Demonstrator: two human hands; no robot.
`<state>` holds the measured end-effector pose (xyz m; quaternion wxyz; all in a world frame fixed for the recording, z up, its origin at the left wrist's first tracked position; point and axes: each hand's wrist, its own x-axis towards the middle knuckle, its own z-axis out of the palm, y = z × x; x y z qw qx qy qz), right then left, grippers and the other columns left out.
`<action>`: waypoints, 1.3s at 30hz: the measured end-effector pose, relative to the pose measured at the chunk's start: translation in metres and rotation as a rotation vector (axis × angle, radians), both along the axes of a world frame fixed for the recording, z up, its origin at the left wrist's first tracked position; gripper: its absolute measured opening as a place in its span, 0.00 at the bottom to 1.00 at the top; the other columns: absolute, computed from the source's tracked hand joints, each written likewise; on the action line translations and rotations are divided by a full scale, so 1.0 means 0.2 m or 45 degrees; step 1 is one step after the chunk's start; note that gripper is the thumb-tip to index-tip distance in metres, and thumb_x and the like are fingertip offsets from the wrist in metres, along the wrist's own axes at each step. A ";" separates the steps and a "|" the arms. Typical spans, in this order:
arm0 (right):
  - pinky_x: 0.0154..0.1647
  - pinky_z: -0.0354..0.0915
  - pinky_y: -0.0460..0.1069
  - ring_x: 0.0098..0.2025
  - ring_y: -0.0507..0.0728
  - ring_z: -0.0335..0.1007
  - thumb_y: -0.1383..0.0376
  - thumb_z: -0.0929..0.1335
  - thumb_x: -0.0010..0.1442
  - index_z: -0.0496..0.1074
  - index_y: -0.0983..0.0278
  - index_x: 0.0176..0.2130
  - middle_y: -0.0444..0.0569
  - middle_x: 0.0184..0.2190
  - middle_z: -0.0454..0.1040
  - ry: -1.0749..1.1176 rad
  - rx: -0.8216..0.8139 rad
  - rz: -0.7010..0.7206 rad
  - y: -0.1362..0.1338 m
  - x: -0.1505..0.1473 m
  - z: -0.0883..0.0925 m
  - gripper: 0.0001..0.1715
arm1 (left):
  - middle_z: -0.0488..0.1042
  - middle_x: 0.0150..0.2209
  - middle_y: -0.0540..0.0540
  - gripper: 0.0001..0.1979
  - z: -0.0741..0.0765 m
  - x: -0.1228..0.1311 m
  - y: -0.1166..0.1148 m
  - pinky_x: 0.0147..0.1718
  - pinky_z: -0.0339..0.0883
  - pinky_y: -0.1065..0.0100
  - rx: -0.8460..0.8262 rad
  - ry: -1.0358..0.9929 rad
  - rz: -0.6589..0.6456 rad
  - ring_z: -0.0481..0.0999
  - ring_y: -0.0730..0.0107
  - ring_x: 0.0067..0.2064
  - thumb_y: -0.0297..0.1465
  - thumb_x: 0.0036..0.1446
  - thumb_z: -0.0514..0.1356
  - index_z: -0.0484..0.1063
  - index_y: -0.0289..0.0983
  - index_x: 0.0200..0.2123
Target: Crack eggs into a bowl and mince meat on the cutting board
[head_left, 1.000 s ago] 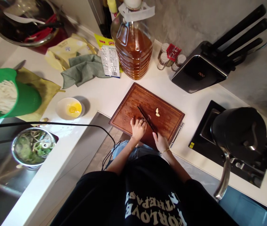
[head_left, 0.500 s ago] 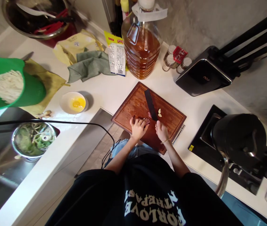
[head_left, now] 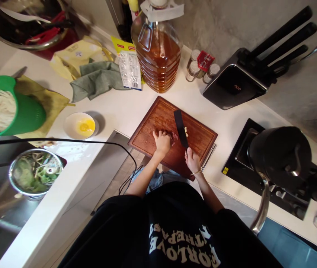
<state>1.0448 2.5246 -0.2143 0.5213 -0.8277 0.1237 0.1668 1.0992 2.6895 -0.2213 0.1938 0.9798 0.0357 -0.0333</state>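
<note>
My right hand (head_left: 192, 160) is closed around the handle of a kitchen knife (head_left: 181, 128). Its dark, broad blade points away from me over a brown wooden cutting board (head_left: 157, 113). To the left of the blade lies a small pile of dark red raw meat (head_left: 174, 138). My left hand (head_left: 162, 143) rests on the board with its fingers curled onto the meat's left side, covering part of it. Pale garlic pieces (head_left: 186, 131) lie just right of the blade, partly hidden by it.
Behind the board stand a big jug of amber liquid (head_left: 158, 59), spice jars (head_left: 193, 69) and a knife block (head_left: 235, 83). At right, a black pot (head_left: 281, 160) sits on the hob. Leftward are a bowl with egg (head_left: 70, 126), a green basket (head_left: 31, 113) and a black cable (head_left: 102, 142).
My left hand has moved farther from me on the board, its fingers now more curled. The knife has shifted right, away from the meat, and now partly hides the garlic. The view has shifted slightly.
</note>
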 end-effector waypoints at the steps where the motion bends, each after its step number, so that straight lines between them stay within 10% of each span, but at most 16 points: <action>1: 0.13 0.50 0.43 0.13 0.47 0.52 0.41 0.51 0.59 0.61 0.62 0.26 0.39 0.14 0.57 0.006 0.030 -0.014 -0.01 -0.01 0.00 0.32 | 0.73 0.38 0.40 0.09 0.00 0.01 -0.01 0.55 0.41 0.41 -0.016 -0.024 0.003 0.65 0.53 0.46 0.32 0.55 0.54 0.74 0.38 0.31; 11: 0.15 0.55 0.44 0.15 0.49 0.59 0.40 0.49 0.59 0.64 0.63 0.26 0.43 0.16 0.65 0.029 -0.100 -0.020 -0.06 -0.14 -0.06 0.35 | 0.75 0.40 0.47 0.12 -0.07 0.00 0.03 0.57 0.40 0.46 -0.240 -0.272 -0.104 0.67 0.61 0.46 0.32 0.60 0.51 0.74 0.46 0.40; 25: 0.35 0.60 0.47 0.37 0.58 0.73 0.51 0.51 0.65 0.71 0.65 0.43 0.55 0.35 0.77 -0.098 -0.643 0.447 -0.01 -0.18 -0.05 0.30 | 0.75 0.37 0.44 0.12 -0.14 -0.22 0.05 0.53 0.47 0.51 -0.064 -0.301 -0.197 0.68 0.59 0.44 0.36 0.60 0.51 0.74 0.41 0.37; 39: 0.28 0.56 0.47 0.31 0.58 0.73 0.50 0.50 0.65 0.68 0.63 0.45 0.53 0.31 0.77 -0.015 -0.876 0.533 0.00 -0.22 0.02 0.29 | 0.73 0.35 0.40 0.12 -0.10 -0.18 -0.02 0.50 0.48 0.45 0.048 -0.238 -0.013 0.66 0.52 0.44 0.36 0.59 0.51 0.72 0.39 0.33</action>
